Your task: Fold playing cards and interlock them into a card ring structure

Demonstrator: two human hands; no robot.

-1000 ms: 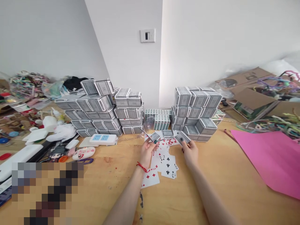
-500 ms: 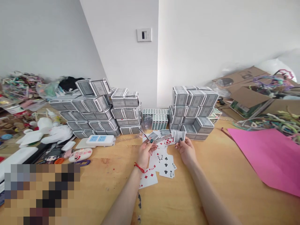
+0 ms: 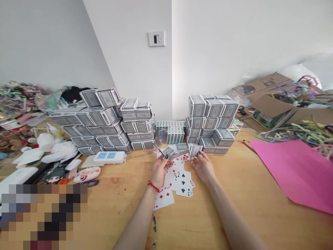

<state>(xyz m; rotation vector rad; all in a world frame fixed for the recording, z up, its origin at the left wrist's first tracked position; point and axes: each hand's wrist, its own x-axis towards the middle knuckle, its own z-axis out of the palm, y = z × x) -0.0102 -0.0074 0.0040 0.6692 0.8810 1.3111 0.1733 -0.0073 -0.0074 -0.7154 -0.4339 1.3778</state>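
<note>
My left hand (image 3: 160,171), with a red cord at its wrist, is closed on a folded playing card (image 3: 168,151) between thumb and fingers. My right hand (image 3: 204,167) pinches another playing card (image 3: 195,150), whose grey patterned back faces me. Between the hands, further folded card pieces (image 3: 182,149) show, partly overlapping; whether they are joined to the held cards I cannot tell. Face-up playing cards lie spread on the table under and in front of the hands, among them a three of clubs (image 3: 183,183) and a three of diamonds (image 3: 163,197).
Stacks of blocks folded from cards stand at the left (image 3: 104,118) and right (image 3: 213,121). Green-and-white card boxes (image 3: 175,134) sit between them. A white power strip (image 3: 110,157) lies at left, pink paper (image 3: 293,170) at right, and a cardboard box (image 3: 273,107) behind it.
My right hand has tilted its card and brought it slightly closer to the left hand. The whole view has shifted a little. My left hand keeps its grip.
</note>
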